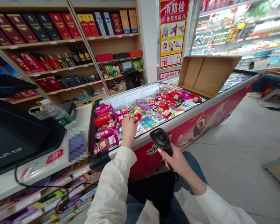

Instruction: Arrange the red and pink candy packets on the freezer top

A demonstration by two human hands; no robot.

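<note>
My left hand [129, 128] is closed on a red ice cream packet [137, 117] over the near left part of a chest freezer [144, 140]. The packet shows on both sides of my fingers. In my right hand [176, 158] is a black barcode scanner [160, 139], held by its handle in front of the freezer's near side. Purple and red ice cream packets [106, 143] lie stacked at the freezer's left end. More packets [169, 101] lie inside, some in wire baskets.
An open cardboard box [205, 74] stands on the freezer's far part. On the left are a counter [4, 186], a checkout screen [18, 133] and a plastic bottle [60, 116]. A cable [37, 186] hangs off the counter's edge. A person's leg [267, 82] shows at the right.
</note>
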